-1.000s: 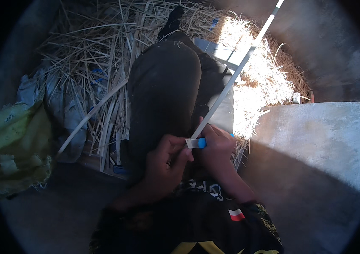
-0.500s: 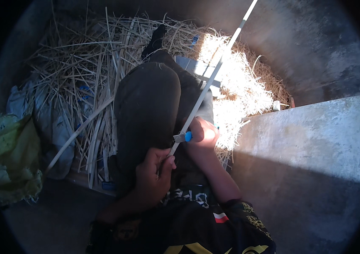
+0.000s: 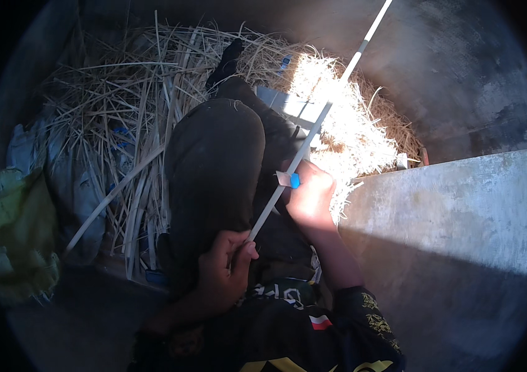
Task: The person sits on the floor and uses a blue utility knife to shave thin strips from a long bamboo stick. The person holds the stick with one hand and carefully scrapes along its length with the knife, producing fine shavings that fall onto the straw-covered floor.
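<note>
A long, pale bamboo-like strip (image 3: 320, 121) slants from my lap up past the top right of the view. My left hand (image 3: 225, 265) pinches its lower end between thumb and fingers. Farther along it, my right hand (image 3: 311, 193) is closed around the blue handle of a small knife (image 3: 284, 180). The short, flat blade lies across the strip, touching it or very near it. Most of the handle is hidden inside my right fist. Both hands are over my dark-trousered legs (image 3: 214, 155).
Loose straw-like shavings and strips (image 3: 121, 105) cover the floor ahead and to the left, brightly sunlit at right. Beyond my legs lies a grey, flat-sided object (image 3: 282, 102). A yellow-green sack (image 3: 18, 232) is at far left, and a low concrete wall (image 3: 461, 204) at right.
My right hand and the knife have slid up along the strip, away from my left hand. The strip's far end has swung slightly right. My left hand has barely moved.
</note>
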### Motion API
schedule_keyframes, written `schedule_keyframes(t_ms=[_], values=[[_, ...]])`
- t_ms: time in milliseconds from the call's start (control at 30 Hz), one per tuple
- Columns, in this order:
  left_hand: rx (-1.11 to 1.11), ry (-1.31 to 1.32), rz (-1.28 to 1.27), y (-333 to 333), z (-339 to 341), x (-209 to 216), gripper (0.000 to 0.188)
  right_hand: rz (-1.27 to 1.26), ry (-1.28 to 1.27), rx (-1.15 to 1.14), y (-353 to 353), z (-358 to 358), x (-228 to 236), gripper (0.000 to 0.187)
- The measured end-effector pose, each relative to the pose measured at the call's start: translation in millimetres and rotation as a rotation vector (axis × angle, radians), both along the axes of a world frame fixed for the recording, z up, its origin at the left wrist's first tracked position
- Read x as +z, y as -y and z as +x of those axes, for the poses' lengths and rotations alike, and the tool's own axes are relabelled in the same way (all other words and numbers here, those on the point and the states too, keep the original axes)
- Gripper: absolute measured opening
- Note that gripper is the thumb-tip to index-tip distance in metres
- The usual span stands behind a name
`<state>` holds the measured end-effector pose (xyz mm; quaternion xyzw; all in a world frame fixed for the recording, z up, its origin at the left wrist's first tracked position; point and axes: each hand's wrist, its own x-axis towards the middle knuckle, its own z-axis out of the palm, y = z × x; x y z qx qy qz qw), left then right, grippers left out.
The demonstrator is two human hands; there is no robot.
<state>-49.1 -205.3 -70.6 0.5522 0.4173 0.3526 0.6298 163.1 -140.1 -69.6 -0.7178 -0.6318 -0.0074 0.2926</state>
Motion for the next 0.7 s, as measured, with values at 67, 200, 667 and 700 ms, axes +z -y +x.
schedule_keyframes(t_ms=[67, 200, 667, 700], values=[[0.011, -0.001, -0.009, 0.6, 0.2, 3.3, 0.016, -0.042, -0.052, 0.066, 18.1, -12.5, -9.7, 0.013], [0.028, 0.0, 0.033, -1.0, 0.4, 6.7, 0.016, -0.045, 0.001, 0.103, 38.7, -27.7, -21.6, 0.019], [-0.011, -0.053, 0.139, -2.6, -1.0, 1.1, 0.016, 0.065, -0.082, -0.057, -11.1, -0.5, -6.4, 0.008], [-0.013, -0.048, 0.135, -2.4, -0.6, 0.3, 0.016, 0.048, -0.091, -0.14, -24.1, 10.1, -9.0, 0.009]])
